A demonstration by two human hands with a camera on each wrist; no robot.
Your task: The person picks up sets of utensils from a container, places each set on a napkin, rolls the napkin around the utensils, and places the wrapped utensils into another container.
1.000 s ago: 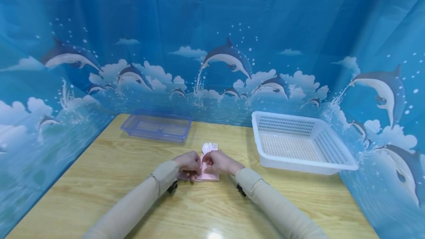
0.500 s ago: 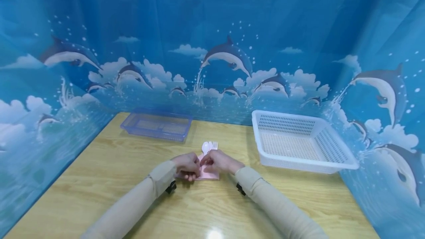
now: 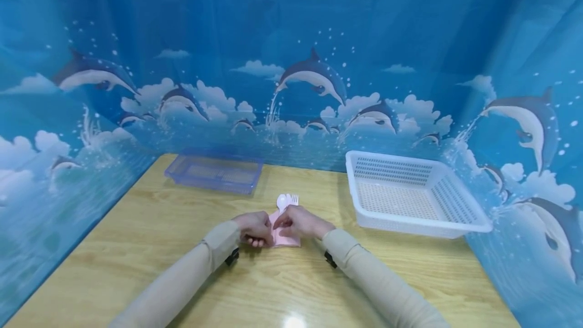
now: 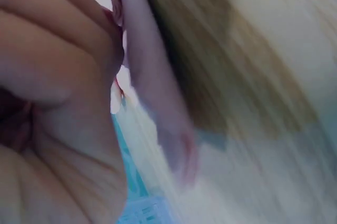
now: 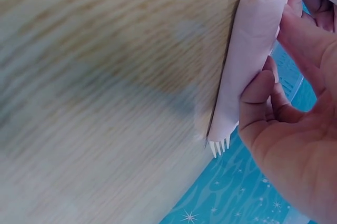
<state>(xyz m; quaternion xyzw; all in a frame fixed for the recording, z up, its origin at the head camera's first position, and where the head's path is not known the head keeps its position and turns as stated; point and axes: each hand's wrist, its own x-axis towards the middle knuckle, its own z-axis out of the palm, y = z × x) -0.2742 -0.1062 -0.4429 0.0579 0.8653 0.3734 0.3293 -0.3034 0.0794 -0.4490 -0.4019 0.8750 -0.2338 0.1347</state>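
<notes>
A pink napkin (image 3: pixel 291 241) lies at the middle of the table with a white plastic spoon (image 3: pixel 282 202) and a white fork (image 3: pixel 295 200) on it, their heads past its far edge. My left hand (image 3: pixel 255 228) grips the napkin's left side, fingers curled; the left wrist view shows the raised pink edge (image 4: pixel 152 71) at its fingertips. My right hand (image 3: pixel 301 222) bends over the napkin from the right. In the right wrist view its thumb and fingers (image 5: pixel 258 95) hold the napkin's side, and fork tines (image 5: pixel 220 148) stick out. The utensils' handles are hidden.
A blue-purple plastic basket (image 3: pixel 215 186) stands at the back left of the wooden table (image 3: pixel 136 247). At the back right is a larger white perforated basket (image 3: pixel 410 227). A blue dolphin-print curtain (image 3: pixel 255 24) surrounds the table's back and sides.
My left hand has shifted slightly left, and the pink flap that showed at its left is now out of sight. My right hand stays almost in place over the napkin.
</notes>
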